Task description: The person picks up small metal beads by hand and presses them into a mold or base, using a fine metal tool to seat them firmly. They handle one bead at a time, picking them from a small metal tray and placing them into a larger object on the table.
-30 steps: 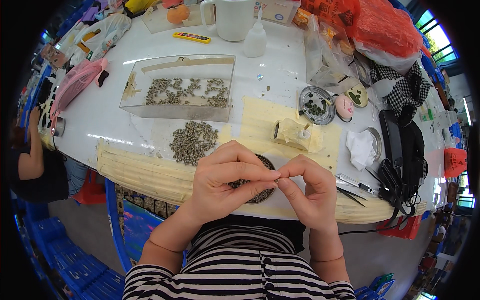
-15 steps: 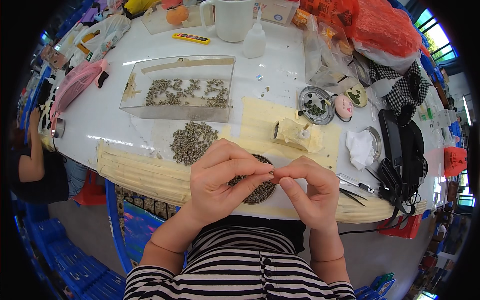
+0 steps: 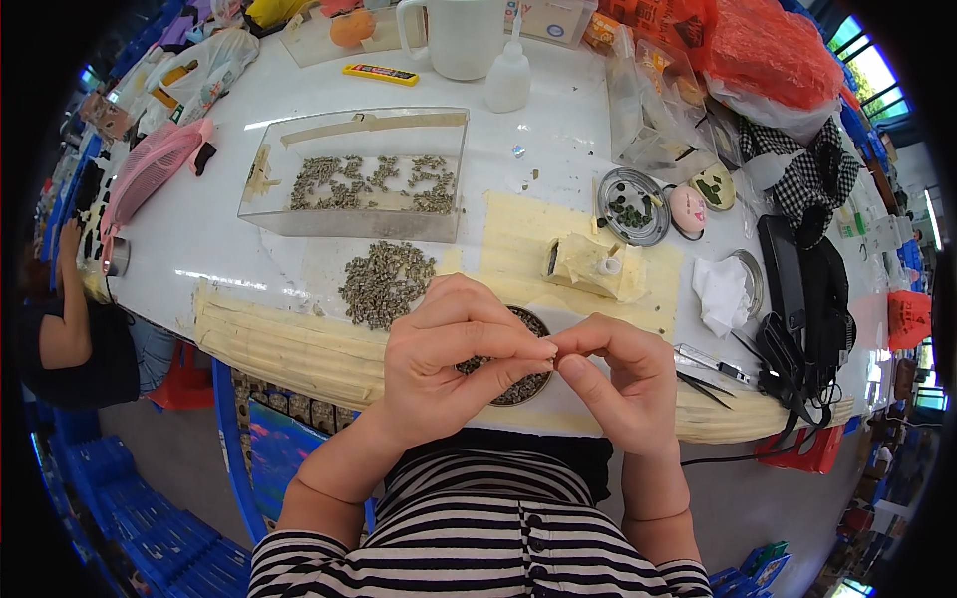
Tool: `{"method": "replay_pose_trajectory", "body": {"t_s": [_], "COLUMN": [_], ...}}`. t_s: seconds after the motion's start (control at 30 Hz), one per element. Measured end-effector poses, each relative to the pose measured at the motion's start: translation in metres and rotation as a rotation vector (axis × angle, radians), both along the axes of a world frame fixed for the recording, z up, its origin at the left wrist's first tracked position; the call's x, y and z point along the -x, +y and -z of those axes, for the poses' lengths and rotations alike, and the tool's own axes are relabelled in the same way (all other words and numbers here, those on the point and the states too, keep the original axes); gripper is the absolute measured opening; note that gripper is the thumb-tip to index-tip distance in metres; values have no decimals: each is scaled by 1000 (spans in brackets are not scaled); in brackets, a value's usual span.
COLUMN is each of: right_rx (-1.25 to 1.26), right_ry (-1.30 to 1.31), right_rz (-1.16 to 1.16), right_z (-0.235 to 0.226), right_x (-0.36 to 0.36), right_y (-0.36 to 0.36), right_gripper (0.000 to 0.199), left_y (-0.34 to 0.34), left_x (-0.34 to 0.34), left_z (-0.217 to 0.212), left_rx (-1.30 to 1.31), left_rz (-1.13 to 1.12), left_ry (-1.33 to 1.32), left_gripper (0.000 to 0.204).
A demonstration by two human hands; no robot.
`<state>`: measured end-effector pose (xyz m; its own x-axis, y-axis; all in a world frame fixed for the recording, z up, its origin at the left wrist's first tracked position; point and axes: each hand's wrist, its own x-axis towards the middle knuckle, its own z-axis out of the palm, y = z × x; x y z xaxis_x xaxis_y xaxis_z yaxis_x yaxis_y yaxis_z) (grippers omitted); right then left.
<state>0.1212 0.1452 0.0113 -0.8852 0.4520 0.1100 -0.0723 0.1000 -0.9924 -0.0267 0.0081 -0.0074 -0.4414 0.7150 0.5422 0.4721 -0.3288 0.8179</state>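
Note:
My left hand (image 3: 449,349) and my right hand (image 3: 620,377) meet fingertip to fingertip above a round dish (image 3: 536,392) filled with small grey metallic parts. Each hand is closed in a pinch. Whatever sits between the fingertips is too small to name. Just beyond my left hand lies a loose pile of similar small parts (image 3: 387,284) on the white table. Behind it stands a clear plastic box (image 3: 349,221), with more such parts scattered across its bottom. A small block wrapped in cream tape (image 3: 595,269) rests beyond my right hand.
Black tweezers (image 3: 706,389) and a cutter lie right of my right hand. Farther right are a metal dish with dark pieces (image 3: 630,206), crumpled white tissue (image 3: 720,296) and a black device with cables (image 3: 793,289). A white squeeze bottle (image 3: 508,80) and mug stand at the back. Another person sits far left.
My joined fingertips have shifted slightly to the right, still pinched together over the dish. The things on the table have kept their places.

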Motion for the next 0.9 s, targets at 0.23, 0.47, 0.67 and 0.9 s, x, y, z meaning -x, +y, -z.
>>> {"method": "replay_pose_trajectory", "body": {"t_s": [0.23,0.47,0.67,0.9], "right_rx": [169,129,179,209], "right_ry": [-21,-31,-19,-46], "right_rz": [-59,-17,-26,-42], "right_z": [-2,-3,0,-2], "right_x": [-4,-5,-6,-5], "right_y": [3,4,4,4], "right_gripper": [9,5,7,7], "left_y": [2,3,3,2], "left_x": [-1,-2,-2,-3], "left_z": [0,-5,-5,-3], "left_rx": [0,-7,-19,-21], "left_rz": [8,-89,-112,-98], "left_ry": [56,296,334,267], "left_gripper": [19,19,17,25]}}
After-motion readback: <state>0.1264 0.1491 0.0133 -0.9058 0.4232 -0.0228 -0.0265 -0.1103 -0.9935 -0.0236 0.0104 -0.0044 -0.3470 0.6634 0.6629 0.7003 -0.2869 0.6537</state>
